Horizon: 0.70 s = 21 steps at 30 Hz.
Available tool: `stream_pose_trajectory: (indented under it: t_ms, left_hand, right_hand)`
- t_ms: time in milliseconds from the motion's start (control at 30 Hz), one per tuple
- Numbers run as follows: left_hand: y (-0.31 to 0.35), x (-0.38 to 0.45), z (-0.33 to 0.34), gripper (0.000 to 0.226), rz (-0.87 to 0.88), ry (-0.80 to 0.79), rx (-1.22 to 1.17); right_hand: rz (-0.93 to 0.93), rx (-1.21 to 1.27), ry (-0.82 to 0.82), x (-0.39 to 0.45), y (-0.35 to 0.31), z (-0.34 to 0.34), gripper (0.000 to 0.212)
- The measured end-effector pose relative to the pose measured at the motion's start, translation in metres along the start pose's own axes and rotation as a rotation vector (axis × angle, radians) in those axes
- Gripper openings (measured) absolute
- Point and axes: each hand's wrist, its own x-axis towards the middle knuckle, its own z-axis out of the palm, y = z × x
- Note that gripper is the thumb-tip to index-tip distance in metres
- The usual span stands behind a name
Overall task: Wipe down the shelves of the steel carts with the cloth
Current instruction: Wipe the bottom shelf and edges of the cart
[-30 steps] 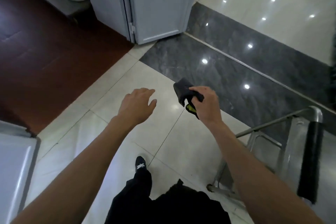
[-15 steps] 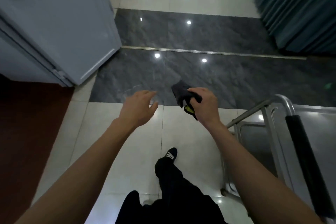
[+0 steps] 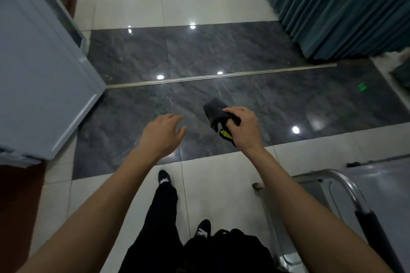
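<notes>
Nearest the camera, the person's black trousers (image 3: 162, 217) and two black shoes with white laces stand on the pale floor tiles (image 3: 221, 184), one shoe (image 3: 164, 178) stepped ahead of the other (image 3: 203, 229). Just to the right of the legs is the steel cart (image 3: 346, 186): its curved tubular handle with a black grip sleeve (image 3: 375, 235) rises at the lower right, and a grey steel shelf (image 3: 381, 182) stretches away beyond the handle. Neither arm touches the cart.

Both bare forearms reach forward above the floor, left of the cart. The left hand (image 3: 163, 133) is held out flat with its fingers loosely spread, holding nothing. The right hand (image 3: 243, 127), level with it and nearer the cart's side, has its fingers curled round the cloth (image 3: 215, 113), a dark grey folded bundle that sticks out toward the left hand; a strip of yellow shows under the palm. The cloth is in the air, well forward of the cart's handle and off its shelf.

Beyond the hands, farther than the cart, a band of dark grey marble floor (image 3: 199, 55) crosses the view with a metal strip (image 3: 221, 76) running through it. Left of that band stands a pale blue-grey cabinet panel (image 3: 44, 73). Farthest off, past the cart's shelf, hang pleated teal curtains (image 3: 337, 6) beside glossy pale tiles reflecting ceiling lights.
</notes>
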Motion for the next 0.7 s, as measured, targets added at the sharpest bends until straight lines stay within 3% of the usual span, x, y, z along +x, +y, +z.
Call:
stream_pose_trajectory:
  t_ms: [233,467,700]
  left_hand:
    - [0.005,0.165,-0.026,0.046,0.250,-0.090,0.045]
    - [0.087,0.293,-0.040,0.047,0.558,-0.209,0.113]
    - [0.186,0.406,-0.005,0.043,0.756,-0.321,0.159]
  right_hand:
    - [0.207,-0.055,0.147,0.103,0.020,-0.003,0.035]
    - [0.417,-0.014,0.348,0.156,0.050,-0.039,0.035]
    - [0.626,-0.042,0.519,0.191,0.135,-0.089,0.033]
